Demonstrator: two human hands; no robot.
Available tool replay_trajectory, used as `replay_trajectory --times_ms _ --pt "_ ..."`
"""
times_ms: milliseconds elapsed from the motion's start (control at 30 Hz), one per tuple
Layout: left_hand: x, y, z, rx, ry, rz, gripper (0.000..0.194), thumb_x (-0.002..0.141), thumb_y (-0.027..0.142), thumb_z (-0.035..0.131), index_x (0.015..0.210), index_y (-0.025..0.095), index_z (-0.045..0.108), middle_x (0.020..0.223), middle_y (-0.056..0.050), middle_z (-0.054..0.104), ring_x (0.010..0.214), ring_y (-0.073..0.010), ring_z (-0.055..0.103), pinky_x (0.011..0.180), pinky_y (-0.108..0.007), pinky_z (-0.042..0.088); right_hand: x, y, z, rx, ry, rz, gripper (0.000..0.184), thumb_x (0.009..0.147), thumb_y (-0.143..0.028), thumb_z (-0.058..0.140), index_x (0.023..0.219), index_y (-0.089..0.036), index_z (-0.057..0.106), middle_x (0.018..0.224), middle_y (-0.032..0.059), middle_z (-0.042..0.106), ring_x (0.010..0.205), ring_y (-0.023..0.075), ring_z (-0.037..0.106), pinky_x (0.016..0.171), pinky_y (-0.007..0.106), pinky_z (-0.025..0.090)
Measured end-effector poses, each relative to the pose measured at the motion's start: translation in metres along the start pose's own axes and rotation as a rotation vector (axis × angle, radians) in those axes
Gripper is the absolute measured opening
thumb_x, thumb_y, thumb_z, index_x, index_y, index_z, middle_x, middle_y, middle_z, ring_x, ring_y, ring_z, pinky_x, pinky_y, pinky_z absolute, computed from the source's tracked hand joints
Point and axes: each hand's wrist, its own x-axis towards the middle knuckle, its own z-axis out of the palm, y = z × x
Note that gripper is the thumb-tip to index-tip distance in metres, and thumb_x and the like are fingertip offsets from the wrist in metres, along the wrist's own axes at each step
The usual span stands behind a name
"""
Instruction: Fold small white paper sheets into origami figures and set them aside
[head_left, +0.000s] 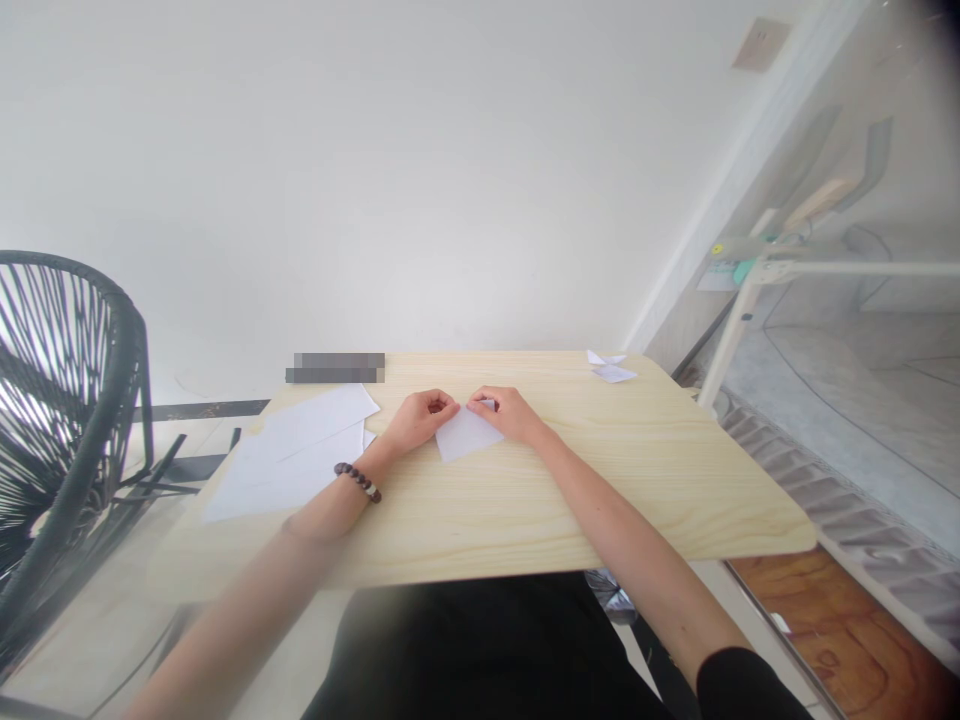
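Note:
A small white piece of paper (466, 436) lies at the middle of the light wooden table (480, 520), between my two hands. My left hand (421, 418), with a dark beaded bracelet on the wrist, pinches the paper's upper left edge with thumb and forefinger. At the upper right edge, my right hand (507, 410) pinches the same paper, its fingers curled. The two sets of fingertips are close together. Any fold under the fingers is too small to make out.
Larger white sheets (300, 450) lie on the table's left side. Small folded papers (613, 373) sit at the far right corner. A blurred-out dark object (335, 368) is at the back left. A woven chair (112, 350) stands left; a white wall (420, 180) rises behind.

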Motion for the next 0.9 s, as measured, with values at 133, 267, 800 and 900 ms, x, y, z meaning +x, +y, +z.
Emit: replay_trajectory --times_ms 133,267,800,900 --pt "0.0003 -0.0005 0.0003 0.003 0.011 0.005 0.033 0.070 0.045 0.047 0.074 0.013 0.056 0.070 -0.004 0.059 0.061 -0.0128 0.051 0.051 -0.021 0.038 0.0005 0.0000 -0.0002 -0.002 0.004 0.002 0.023 0.076 -0.033 0.043 0.078 -0.016 0.060 0.076 0.0011 0.060 0.065 0.0097 0.048 0.059 0.020 0.033" --pt "0.0001 0.0007 -0.0001 0.006 0.026 -0.009 0.035 0.068 0.046 0.049 0.073 0.013 0.057 0.070 -0.004 0.059 0.062 -0.0134 0.051 0.050 -0.021 0.038 0.0010 0.0011 -0.0007 -0.007 0.005 0.016 0.024 0.076 -0.033 0.043 0.078 -0.016 0.060 0.076 0.0013 0.060 0.066 0.0100 0.049 0.059 0.021 0.033" --pt "-0.0008 -0.0005 -0.0004 0.009 0.013 -0.024 0.036 0.068 0.049 0.049 0.072 0.014 0.057 0.068 -0.003 0.060 0.059 -0.0123 0.052 0.050 -0.021 0.036 0.0005 0.0030 -0.0011 -0.028 0.003 0.031 0.024 0.075 -0.034 0.044 0.076 -0.016 0.060 0.073 0.0007 0.060 0.061 0.0089 0.047 0.056 0.020 0.033" --pt "-0.0015 0.0011 -0.0007 0.002 0.000 -0.030 0.037 0.068 0.049 0.049 0.072 0.014 0.056 0.068 -0.003 0.060 0.059 -0.0123 0.052 0.050 -0.021 0.036 0.0005 0.0031 -0.0012 -0.031 -0.001 0.032 0.025 0.075 -0.035 0.044 0.075 -0.016 0.060 0.071 0.0003 0.060 0.061 0.0089 0.047 0.056 0.019 0.032"
